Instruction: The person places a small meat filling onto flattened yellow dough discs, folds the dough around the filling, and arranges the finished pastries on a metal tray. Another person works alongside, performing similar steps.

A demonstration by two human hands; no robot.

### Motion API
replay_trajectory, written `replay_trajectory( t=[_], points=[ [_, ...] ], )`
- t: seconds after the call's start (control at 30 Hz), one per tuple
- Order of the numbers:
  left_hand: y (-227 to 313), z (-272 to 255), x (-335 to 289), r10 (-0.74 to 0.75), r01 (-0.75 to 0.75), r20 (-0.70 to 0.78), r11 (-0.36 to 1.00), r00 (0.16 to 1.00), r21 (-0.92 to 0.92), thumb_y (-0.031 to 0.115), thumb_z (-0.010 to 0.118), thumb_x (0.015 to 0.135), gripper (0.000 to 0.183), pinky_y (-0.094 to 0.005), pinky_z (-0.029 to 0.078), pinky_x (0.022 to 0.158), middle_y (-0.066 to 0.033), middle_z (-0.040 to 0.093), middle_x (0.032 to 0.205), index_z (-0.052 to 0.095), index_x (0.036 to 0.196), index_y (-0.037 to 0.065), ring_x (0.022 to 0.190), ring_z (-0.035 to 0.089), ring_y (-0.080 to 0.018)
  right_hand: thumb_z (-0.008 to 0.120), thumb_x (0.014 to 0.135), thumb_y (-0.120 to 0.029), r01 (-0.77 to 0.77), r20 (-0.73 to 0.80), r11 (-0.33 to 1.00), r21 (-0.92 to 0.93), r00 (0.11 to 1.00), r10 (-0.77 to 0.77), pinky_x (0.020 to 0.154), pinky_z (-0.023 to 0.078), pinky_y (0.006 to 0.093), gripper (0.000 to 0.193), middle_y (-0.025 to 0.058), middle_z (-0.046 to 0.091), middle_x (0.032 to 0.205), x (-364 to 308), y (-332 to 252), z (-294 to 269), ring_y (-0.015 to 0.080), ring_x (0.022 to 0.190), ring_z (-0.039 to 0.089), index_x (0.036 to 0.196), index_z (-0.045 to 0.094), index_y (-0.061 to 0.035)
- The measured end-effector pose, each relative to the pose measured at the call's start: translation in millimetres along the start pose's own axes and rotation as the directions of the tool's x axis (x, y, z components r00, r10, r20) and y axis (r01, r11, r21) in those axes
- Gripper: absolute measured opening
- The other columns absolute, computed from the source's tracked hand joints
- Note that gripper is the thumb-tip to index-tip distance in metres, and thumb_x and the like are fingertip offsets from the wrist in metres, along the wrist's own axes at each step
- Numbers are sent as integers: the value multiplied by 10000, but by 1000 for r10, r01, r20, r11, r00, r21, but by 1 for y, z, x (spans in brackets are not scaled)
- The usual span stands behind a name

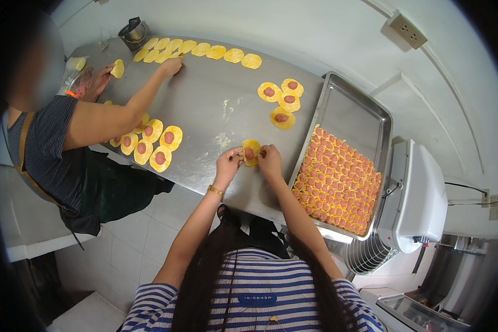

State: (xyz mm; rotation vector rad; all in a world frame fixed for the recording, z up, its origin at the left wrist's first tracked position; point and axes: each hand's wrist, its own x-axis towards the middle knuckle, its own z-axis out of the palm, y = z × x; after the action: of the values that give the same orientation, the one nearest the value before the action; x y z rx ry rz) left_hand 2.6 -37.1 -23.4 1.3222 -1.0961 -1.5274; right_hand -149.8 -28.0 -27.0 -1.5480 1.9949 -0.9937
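Between my two hands is a round yellow dumpling wrapper point(250, 146) with a ball of pink meat filling on it, just above the steel table. My left hand point(228, 167) pinches its left edge; my right hand point(269, 162) pinches the right edge. Beyond my right hand lie a few flat wrappers topped with filling, the closest being a filled wrapper point(282, 118). A deep metal tray point(355, 91) to my right holds many finished open-topped dumplings point(337, 180) in tight rows.
At left, a co-worker's hand point(171, 66) reaches over bare wrappers point(216, 52); the other holds a wrapper point(117, 68). Filled wrappers point(160, 159) lie near that person. A metal pot point(133, 34) stands at the back. A white machine point(420, 193) with a wire guard adjoins the tray.
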Motion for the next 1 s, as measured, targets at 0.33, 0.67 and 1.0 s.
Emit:
replay_trajectory(
  t=[0.33, 0.67, 1.0],
  points=[
    [7, 2, 4, -12, 4, 66, 993, 998, 115, -16, 438, 905, 322, -251, 533, 809, -107, 632, 1092, 563, 1199, -54, 933, 629, -142, 632, 748, -57, -87, -53, 993, -85, 995, 82, 682, 509, 335, 172, 149, 650, 784, 7, 1, 4, 234, 731, 652, 897, 640, 29],
    [2, 2, 6, -45, 38, 75, 995, 996, 96, -35, 485, 891, 337, -266, 541, 823, -98, 615, 1088, 541, 1223, -54, 966, 621, -156, 592, 822, -17, -370, 314, 549, 750, 929, 197, 717, 498, 271, 193, 83, 670, 901, -6, 2, -6, 135, 818, 625, 998, 639, 48],
    [24, 5, -2, -60, 87, 120, 967, 991, -238, 5, 551, 897, 93, -255, 549, 740, 3, 558, 947, 575, 983, 31, 792, 566, -72, 638, 837, -47, -363, 312, 408, 838, 931, 190, 782, 488, 250, 192, 66, 655, 944, -9, -7, -23, 125, 845, 613, 1014, 617, 24]
  ],
)
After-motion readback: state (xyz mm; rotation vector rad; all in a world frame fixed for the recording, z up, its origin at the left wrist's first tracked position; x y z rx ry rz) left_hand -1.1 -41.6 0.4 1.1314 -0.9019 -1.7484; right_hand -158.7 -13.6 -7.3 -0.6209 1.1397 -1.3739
